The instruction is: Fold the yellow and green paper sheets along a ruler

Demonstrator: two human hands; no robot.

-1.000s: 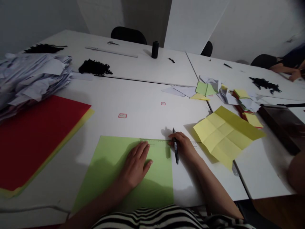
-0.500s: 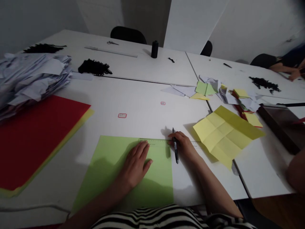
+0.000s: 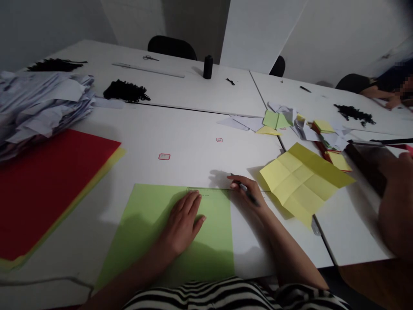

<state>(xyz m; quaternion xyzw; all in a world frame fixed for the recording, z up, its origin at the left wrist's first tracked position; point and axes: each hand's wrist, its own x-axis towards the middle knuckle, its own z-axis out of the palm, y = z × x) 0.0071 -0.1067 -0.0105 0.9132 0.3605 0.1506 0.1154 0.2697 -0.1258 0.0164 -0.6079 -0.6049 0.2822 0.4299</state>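
A sheet of green paper lies flat on the white table in front of me. Along its far edge rests a clear ruler, which reaches past the sheet's right side. My left hand is spread flat on the paper, its fingertips touching the ruler's left end. Closed round a black pen, my right hand is by the far right corner of the sheet. The pen slants, its tip pointing up and left beyond the ruler. To the right is a creased, unfolded yellow paper.
Red paper over yellow sheets and a heap of white paper occupy the left. Folded scraps lie at the right. Black yarn, a black spool and scissors are farther back. Another person's hand is at the right edge.
The pen has tipped from nearly upright to a slant in my right hand, which has turned slightly. My left hand stays put. The other person's arm has come farther in at the right.
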